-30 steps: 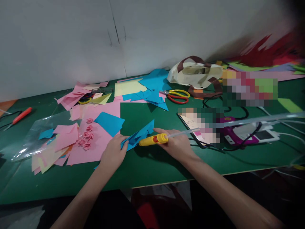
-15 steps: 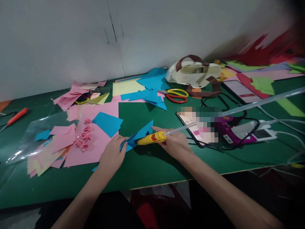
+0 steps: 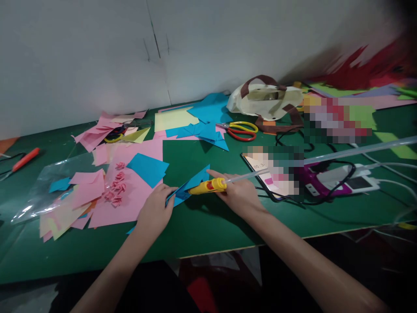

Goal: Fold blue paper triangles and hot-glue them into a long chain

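Observation:
My left hand pinches the left end of a folded blue paper above the green table. In my right hand is a small yellow glue gun, its tip against the fold of the blue paper. A clear glue stick runs out of the gun's back end towards the right. Beside my left hand lie another blue paper piece and several small pink paper flowers, on a pink sheet.
Red-and-yellow scissors and a cream bag stand out at the back. A phone, cables and a purple power strip lie right. Paper scraps and a plastic bag are left. An orange-handled tool lies far left.
The glue gun has shifted very slightly up at the blue paper. Both hands keep nearly the same place and hold the same things.

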A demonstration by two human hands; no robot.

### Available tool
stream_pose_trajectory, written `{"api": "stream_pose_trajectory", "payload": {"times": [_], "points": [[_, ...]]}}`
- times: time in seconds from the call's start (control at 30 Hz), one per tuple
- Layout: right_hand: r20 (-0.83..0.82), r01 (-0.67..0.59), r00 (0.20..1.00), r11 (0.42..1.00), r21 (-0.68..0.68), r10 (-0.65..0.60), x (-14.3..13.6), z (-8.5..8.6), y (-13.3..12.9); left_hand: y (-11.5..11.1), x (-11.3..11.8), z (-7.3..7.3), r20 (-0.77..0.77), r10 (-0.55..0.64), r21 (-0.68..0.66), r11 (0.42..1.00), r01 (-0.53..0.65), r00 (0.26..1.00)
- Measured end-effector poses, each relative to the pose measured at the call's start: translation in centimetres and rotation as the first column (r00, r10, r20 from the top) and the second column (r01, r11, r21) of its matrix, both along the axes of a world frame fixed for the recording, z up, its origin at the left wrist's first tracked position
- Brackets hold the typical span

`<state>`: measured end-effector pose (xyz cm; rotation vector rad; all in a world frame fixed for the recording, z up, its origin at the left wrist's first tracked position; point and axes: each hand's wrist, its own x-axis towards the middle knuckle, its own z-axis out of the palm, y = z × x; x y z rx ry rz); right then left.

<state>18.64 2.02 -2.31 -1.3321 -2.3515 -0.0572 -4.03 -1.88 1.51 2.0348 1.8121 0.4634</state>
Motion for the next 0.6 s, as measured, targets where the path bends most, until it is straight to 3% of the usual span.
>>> {"api": "stream_pose_trajectory", "payload": {"times": [0.27, 0.43, 0.6], "points": [[-0.078, 0.053, 0.996, 0.996, 0.070, -0.047, 0.2, 0.1, 0.0, 0.1, -0.4, -0.4, 0.019, -0.005, 0.037, 0.999, 0.004, 1.000], [-0.186, 0.153, 0.970, 0.987, -0.050, -0.160, 0.2, 0.0, 0.1, 0.1, -0.4, -0.3, 0.071, 0.063, 0.067, 0.996, -0.067, 0.996], [-0.184, 0.171, 0.964, 0.979, -0.114, -0.190, 0.1, 0.3, 0.3, 0.0, -0.2, 0.9, 0.173, 0.160, -0.063, 0.987, -0.151, 0.972]]}}
